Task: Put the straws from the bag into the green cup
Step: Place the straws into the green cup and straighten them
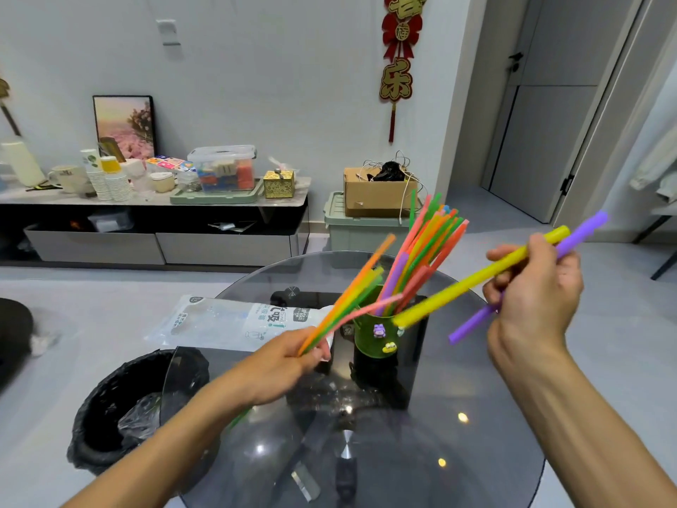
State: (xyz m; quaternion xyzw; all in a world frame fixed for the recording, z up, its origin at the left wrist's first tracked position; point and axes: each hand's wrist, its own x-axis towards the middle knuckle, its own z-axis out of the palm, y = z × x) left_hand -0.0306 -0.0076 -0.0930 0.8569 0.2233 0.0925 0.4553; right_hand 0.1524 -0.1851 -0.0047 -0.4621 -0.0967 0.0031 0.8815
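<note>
Near the middle of the frame a translucent green cup [375, 333] stands upright on a round dark glass table [458, 452], with small cartoon stickers on its side. A fan of thin straws in the cup [426, 247], pink, orange, green, purple and blue, leans toward the upper right.

The left hand [282, 361], at lower centre just left of the cup, is closed around the lower ends of a thin bundle of straws [348, 295]: orange, green and yellow ones, plus a pink one that bends off to the right. Their free ends point up and right, crossing in front of the cup's rim.

The right hand [535, 287], at the right of the frame, is curled shut on two thicker straws. The yellow straw [469, 282] slants down to the left, and its lower end sits right at the cup's rim; whether it is inside the cup cannot be told. The purple straw [582, 232] runs behind the fingers, one end poking out at upper right and the other below the hand.

The clear plastic bag [227, 322] with printed writing lies flat on the table's left edge, behind the left hand, partly overhanging. At lower left of the frame a bin lined with a black sack [110, 416] stands on the floor beside the table
</note>
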